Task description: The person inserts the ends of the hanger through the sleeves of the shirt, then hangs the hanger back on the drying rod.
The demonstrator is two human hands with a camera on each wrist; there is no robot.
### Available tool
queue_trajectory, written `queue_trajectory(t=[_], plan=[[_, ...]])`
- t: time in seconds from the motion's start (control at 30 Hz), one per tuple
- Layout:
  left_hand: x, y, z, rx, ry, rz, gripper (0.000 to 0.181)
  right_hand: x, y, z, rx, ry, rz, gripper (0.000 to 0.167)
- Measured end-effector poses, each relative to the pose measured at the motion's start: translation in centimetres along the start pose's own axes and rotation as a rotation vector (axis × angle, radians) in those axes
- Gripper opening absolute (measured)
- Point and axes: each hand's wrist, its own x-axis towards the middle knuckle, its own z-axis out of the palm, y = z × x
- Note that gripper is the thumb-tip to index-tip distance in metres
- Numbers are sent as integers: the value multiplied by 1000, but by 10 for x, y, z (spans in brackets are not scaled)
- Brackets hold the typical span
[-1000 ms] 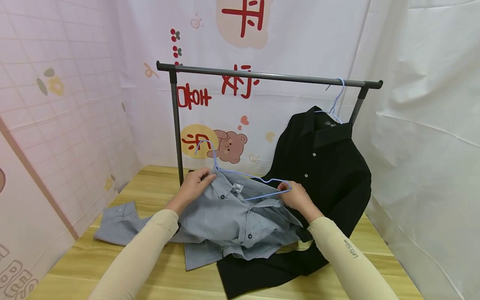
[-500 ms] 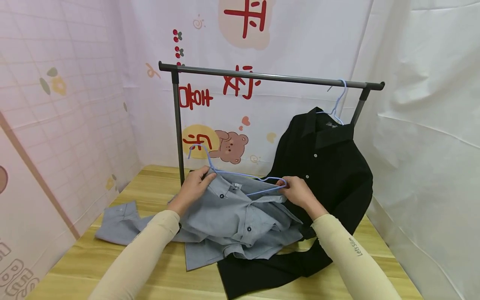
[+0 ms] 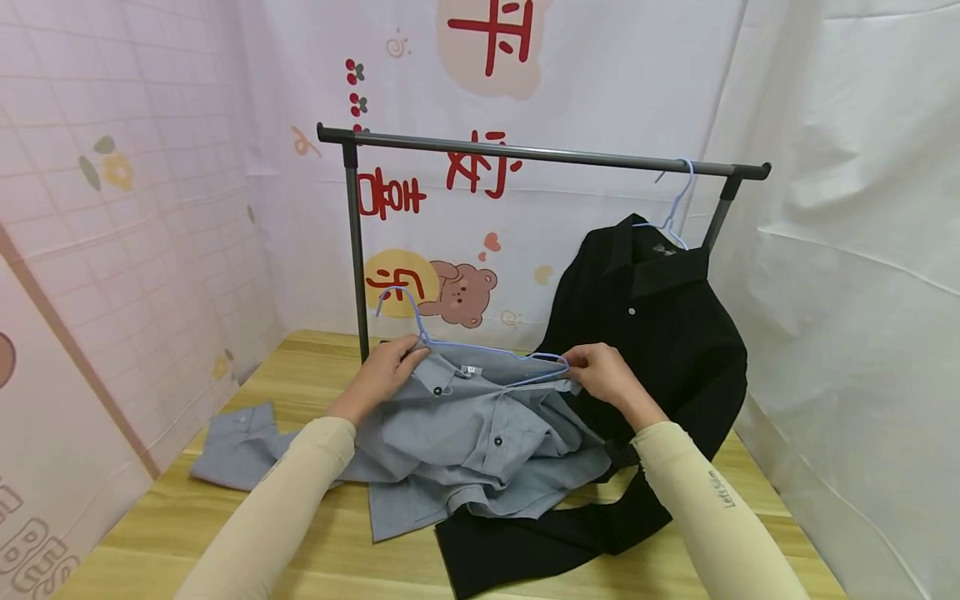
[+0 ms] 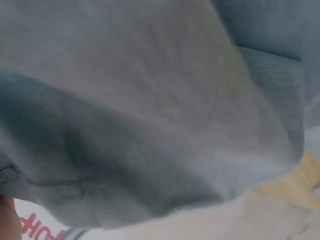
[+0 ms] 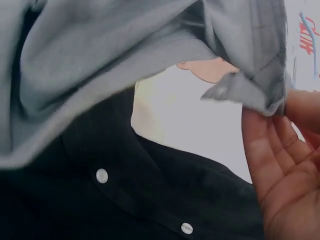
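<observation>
A grey-blue button shirt (image 3: 450, 433) lies bunched on the table, its collar lifted toward the rack. My left hand (image 3: 378, 379) grips the collar's left side at the neck of a light-blue hanger (image 3: 480, 345), whose hook points up and left. The hanger's body lies partly inside the shirt. My right hand (image 3: 603, 379) pinches the shirt's other front edge, close to the hanger's right end; the right wrist view shows thumb and fingers (image 5: 260, 145) on a corner of grey cloth (image 5: 270, 90). In the left wrist view, cloth (image 4: 150, 125) hides most of the hand.
A dark metal rack (image 3: 525, 152) stands behind the shirt. On its right side hangs a black shirt (image 3: 652, 333) on another blue hanger (image 3: 678, 200); its sleeve (image 3: 555, 542) trails over the wooden table (image 3: 360, 567). A grey sleeve (image 3: 240, 446) stretches left. Printed cloth surrounds the table.
The hanger has shifted a little left and now sits deeper in the collar. My right hand has moved slightly right and up, drawing the shirt's edge. My left hand stays at the collar.
</observation>
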Motion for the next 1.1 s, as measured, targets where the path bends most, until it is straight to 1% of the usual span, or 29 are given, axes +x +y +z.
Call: queue_trajectory(t=[0.07,0.13,0.2,0.3,0.33,0.4,0.5,0.53,0.57,0.6,0.63,0.67,0.7,0.73,0.8,0.83,0.9,0.93,1.0,1.03,1.1], plan=[[-3,-3,-1,21,-23,-19,30,-1,-3,1,25,-7,15,12],[-6,-5,-1,71,-26,-31,29,-1,-7,4,31,6,32,13],[-8,-3,0,122,-9,-30,29,-2,-12,9,-8,50,41,14],[-8,6,1,165,49,-22,27,-5,-24,19,-80,151,69,18],[-7,10,1,172,76,-9,25,-6,-29,22,-122,187,68,18],[-4,18,3,182,139,27,18,-9,-39,29,-239,259,37,16],[-2,30,9,191,231,77,8,-13,-55,44,-422,335,-18,11],[-2,34,12,201,250,100,6,-14,-60,51,-473,356,-37,11],[-2,39,16,215,257,123,6,-15,-65,57,-503,374,-54,11],[-2,43,19,227,254,147,7,-16,-72,63,-498,377,-65,12],[-2,48,24,240,242,168,7,-17,-78,70,-466,381,-83,9],[-2,52,28,254,224,187,8,-18,-84,76,-418,380,-104,6],[-2,55,31,267,207,195,9,-20,-91,81,-362,369,-121,8],[-2,59,34,269,186,187,10,-22,-97,85,-301,356,-139,10],[-1,63,37,246,158,128,13,-25,-107,92,-168,329,-161,16],[-1,63,38,227,151,79,14,-27,-110,94,-114,328,-170,18],[-1,61,37,166,150,-28,18,-29,-110,96,-61,356,-174,16],[0,59,35,128,150,-77,18,-29,-108,96,-50,392,-181,14],[-1,55,31,49,149,-136,15,-30,-101,95,-33,485,-185,12],[-1,53,29,15,144,-150,14,-30,-96,94,-37,538,-179,10],[-2,51,25,-57,128,-152,14,-31,-86,90,-23,620,-145,8]])
